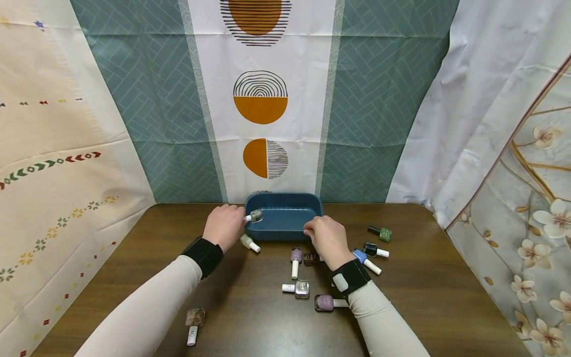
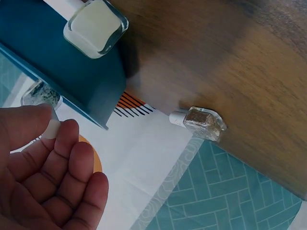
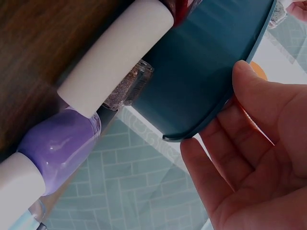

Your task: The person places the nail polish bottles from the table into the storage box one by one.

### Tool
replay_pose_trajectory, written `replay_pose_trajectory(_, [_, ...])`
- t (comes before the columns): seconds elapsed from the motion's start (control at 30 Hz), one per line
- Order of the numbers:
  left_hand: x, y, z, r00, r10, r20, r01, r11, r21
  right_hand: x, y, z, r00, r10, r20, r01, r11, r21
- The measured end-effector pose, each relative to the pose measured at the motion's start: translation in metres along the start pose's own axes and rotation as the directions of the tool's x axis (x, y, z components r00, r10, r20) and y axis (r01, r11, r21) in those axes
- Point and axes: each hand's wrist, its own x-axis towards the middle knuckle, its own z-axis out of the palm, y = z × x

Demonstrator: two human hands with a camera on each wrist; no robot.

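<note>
My left hand [image 1: 241, 220] pinches the white cap of a silver glitter nail polish bottle [image 1: 256, 215] and holds it over the left front corner of a dark blue tray [image 1: 285, 201]. In the left wrist view, thumb and forefinger of the left hand [image 2: 53, 125] squeeze the cap, with the bottle [image 2: 41, 94] beyond the tray's wall [image 2: 57, 62]. My right hand [image 1: 310, 230] rests at the tray's front right rim with relaxed fingers that hold nothing. The right wrist view shows the right hand [image 3: 216, 109] spread beside the tray's rim [image 3: 206, 62].
Several nail polish bottles lie on the brown table: a pale one [image 1: 250, 243] by the tray, a purple one [image 1: 295, 260], a glitter one [image 1: 298, 288], a mauve one [image 1: 327, 302], blue [image 1: 366, 260] and green [image 1: 381, 233] ones at right, a brown one [image 1: 194, 322] near left. Curtains hang behind.
</note>
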Motion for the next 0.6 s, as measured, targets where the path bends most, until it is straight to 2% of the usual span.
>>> replay_pose_trajectory(0.23, [0.0002,0.0034,0.0006,0.999,0.04,-0.021,-0.039,0.998,0.041,-0.0006,-0.0017,0.0003,1.0,0.007,0.007,-0.007,1.0,0.002])
replay_pose_trajectory(0.6, [0.0038,0.0058,0.0045,0.998,0.05,-0.03,-0.048,0.997,0.065,-0.0005,-0.0007,-0.0002,1.0,0.016,0.01,-0.016,1.0,0.001])
